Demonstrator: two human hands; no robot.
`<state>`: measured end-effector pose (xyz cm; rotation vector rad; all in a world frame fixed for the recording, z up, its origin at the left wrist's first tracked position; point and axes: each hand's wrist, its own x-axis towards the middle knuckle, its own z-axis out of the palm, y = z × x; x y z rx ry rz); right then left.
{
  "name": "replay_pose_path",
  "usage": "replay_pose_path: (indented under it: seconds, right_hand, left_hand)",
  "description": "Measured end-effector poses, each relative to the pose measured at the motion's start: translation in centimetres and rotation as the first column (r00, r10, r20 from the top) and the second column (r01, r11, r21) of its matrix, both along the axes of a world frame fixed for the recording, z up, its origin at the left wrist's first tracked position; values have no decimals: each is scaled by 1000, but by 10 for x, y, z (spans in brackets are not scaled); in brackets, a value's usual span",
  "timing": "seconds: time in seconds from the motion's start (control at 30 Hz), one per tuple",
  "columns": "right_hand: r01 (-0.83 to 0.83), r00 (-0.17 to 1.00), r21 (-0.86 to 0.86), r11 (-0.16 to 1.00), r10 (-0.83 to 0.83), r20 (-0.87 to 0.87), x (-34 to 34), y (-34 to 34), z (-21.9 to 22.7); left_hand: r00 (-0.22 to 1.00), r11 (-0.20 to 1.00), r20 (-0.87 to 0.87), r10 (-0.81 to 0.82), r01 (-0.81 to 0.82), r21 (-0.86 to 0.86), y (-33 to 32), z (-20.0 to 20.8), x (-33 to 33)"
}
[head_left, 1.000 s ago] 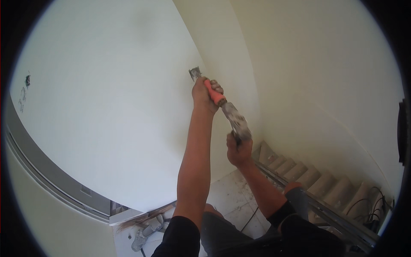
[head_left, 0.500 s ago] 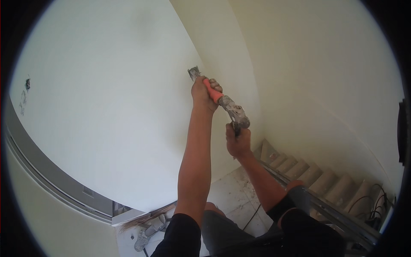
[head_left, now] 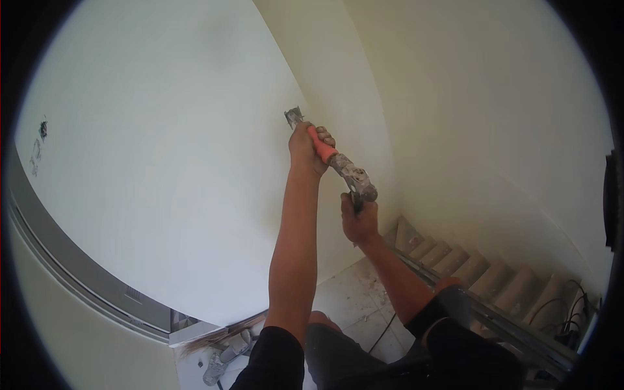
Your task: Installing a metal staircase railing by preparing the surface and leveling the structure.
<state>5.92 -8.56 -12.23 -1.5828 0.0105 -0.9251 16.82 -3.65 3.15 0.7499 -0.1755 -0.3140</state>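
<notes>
Red-orange handle point(head_left: 324, 147), head view: a smooth grip near twelve o'clock of centre, held by the left hand point(head_left: 305, 148), its fingers wrapped closed around it. Blade point(head_left: 294, 116), grey, flat, squared at the end: beyond the same hand, farther out at twelve, up at the white wall point(head_left: 182, 169); contact with the surface cannot be told. Grey tool point(head_left: 353, 175), crusted, exact kind unclear: just off centre toward two to four, its upper end at the handle's lower end, touching or overlapping, unsure which. Right hand point(head_left: 361, 225), at four: fingers curled tight around the tool's dark lower part. Change noted: both hands and the blade sit slightly lower than half a second ago; the grey tool, smeared by motion a second ago, now shows crisp edges. Meaning, as judged: a brief slow point in the stroke, both grips kept. Stairs point(head_left: 478, 268), dusty, farther out at four.
</notes>
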Motion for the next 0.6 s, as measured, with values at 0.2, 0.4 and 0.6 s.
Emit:
replay_pose_path:
  seconds: [0.2, 0.4, 0.6]
  right_hand:
    - [44, 978, -143, 989, -14, 206, 21, -15, -9]
    - [-156, 934, 113, 981, 110, 339, 2, -6, 27]
    - [-167, 896, 142, 976, 90, 436, -6, -4, 4]
  left_hand:
    - [1000, 1000, -11, 13, -13, 3, -17, 13, -2]
    - [1000, 1000, 1, 5, -5, -18, -4, 21, 7]
    - [998, 999, -46, -31, 30, -41, 1, 17, 7]
